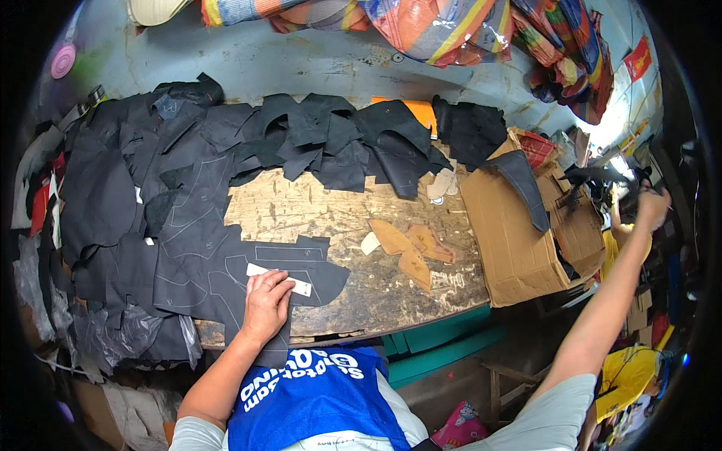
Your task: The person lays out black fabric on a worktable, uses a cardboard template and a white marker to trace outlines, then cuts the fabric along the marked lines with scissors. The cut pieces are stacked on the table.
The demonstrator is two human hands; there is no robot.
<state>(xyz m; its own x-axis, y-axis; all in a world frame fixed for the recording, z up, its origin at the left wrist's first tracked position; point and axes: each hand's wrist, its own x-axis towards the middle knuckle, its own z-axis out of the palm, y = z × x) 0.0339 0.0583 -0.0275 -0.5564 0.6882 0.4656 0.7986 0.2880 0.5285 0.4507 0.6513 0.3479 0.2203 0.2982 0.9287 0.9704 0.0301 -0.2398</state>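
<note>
Left hand (265, 299): flat, fingers spread, pressing a dark leather sheet (248, 278) to the bench (338, 218), pinning it beside a white strip (280, 278). Right hand (653, 207): raised far right, apparently closed; hold unclear. Tan templates (410, 248) lie apart; cut pieces (331, 139) piled behind.

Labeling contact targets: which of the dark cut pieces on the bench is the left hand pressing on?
The left hand lies flat on the chalk-marked dark piece at the bench's near edge, beside a white strip. The other dark pieces are heaped along the far and left sides, untouched.
</note>
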